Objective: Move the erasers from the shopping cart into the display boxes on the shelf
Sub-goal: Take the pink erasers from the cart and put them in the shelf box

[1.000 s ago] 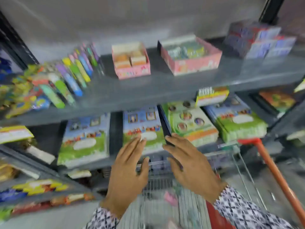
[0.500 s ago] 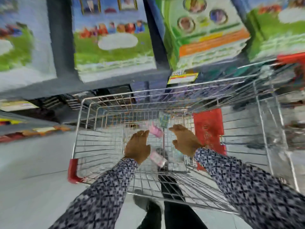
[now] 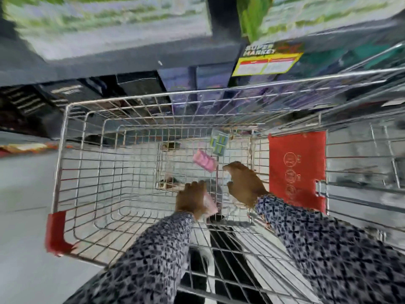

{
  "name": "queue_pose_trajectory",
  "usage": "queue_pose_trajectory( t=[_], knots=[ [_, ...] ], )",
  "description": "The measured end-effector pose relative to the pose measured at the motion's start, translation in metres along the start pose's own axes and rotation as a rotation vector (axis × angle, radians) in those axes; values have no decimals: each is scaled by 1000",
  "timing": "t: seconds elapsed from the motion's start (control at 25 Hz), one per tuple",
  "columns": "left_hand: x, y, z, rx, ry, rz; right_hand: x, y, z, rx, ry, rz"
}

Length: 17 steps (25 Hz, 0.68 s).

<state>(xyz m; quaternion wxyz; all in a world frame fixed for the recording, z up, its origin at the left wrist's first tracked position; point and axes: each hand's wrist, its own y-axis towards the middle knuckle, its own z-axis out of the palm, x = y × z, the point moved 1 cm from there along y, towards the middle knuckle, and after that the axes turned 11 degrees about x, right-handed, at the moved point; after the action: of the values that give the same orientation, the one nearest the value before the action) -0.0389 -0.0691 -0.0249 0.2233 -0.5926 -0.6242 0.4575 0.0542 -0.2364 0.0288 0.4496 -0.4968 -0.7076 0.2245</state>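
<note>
I look down into a wire shopping cart [image 3: 65, 150]. My left hand [image 3: 191, 199] is deep in the basket with its fingers closed around a pink eraser pack [image 3: 209, 204]. My right hand [image 3: 244, 184] hovers beside it, fingers spread, holding nothing. Just beyond the right fingertips a second pink eraser pack [image 3: 205, 160] lies on the cart floor. A green and blue eraser pack [image 3: 219, 142] lies a little farther away. The display boxes on the upper shelf are out of view.
The cart's red child-seat flap [image 3: 297, 167] stands to the right of my hands, and a red corner bumper [image 3: 55, 232] sits at the near left. A shelf edge with a yellow price tag [image 3: 267, 62] runs above the cart. Grey floor lies to the left.
The view dropped from the shelves to the cart. Both hands went down into the basket, and my left hand closed on a pink eraser pack.
</note>
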Motion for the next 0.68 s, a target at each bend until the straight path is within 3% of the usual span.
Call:
queue_pose_trajectory(
  t=[0.08,0.24,0.36,0.4,0.56,0.68],
  knots=[
    [19,-10,-15,-128,-166,39,2,5,-4,-20,6,-11],
    [60,-25,-59,-519,68,-2,18,22,-3,-56,47,-49],
    [84,-27,-63,-386,199,-122,30,37,7,-33,-42,-107],
    [88,-29,-61,-336,226,-118,33,39,11,-13,-84,-125],
    [88,-17,-66,-387,213,-65,35,43,27,58,-308,-204],
    [89,5,-73,-292,192,18,28,48,53,80,-300,-196]
  ],
)
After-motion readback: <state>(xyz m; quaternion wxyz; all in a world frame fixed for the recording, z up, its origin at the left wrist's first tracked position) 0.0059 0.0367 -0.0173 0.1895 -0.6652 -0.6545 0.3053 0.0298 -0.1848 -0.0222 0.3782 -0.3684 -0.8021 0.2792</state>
